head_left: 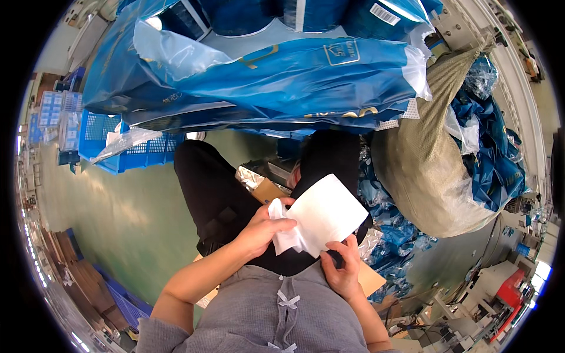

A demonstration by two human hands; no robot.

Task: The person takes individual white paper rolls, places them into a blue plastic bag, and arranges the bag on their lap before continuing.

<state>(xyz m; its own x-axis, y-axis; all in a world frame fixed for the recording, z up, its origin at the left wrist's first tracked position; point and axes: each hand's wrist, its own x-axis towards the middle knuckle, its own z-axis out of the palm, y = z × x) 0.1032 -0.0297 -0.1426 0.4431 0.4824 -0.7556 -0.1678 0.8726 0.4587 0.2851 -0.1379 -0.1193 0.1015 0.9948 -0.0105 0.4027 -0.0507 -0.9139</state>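
Observation:
A white paper roll [331, 213], like tissue or toilet paper, rests tilted above my lap between both hands. My left hand [263, 228] pinches a crumpled loose end of the paper [286, 235] at the roll's left side, thumb on top. At the roll's lower right edge, my right hand [345, 265] grips it with bent fingers and thumb. Just beyond my knees lies a big torn blue plastic package [282, 79], with several dark blue wrapped packs showing in its opening.
A blue plastic crate [132, 157] stands on the floor at left. To the right leans a beige woven sack [421, 176] stuffed with blue plastic film [488, 153]. More crumpled blue film [391, 253] lies beside my right leg. A cardboard piece [268, 191] shows between my knees.

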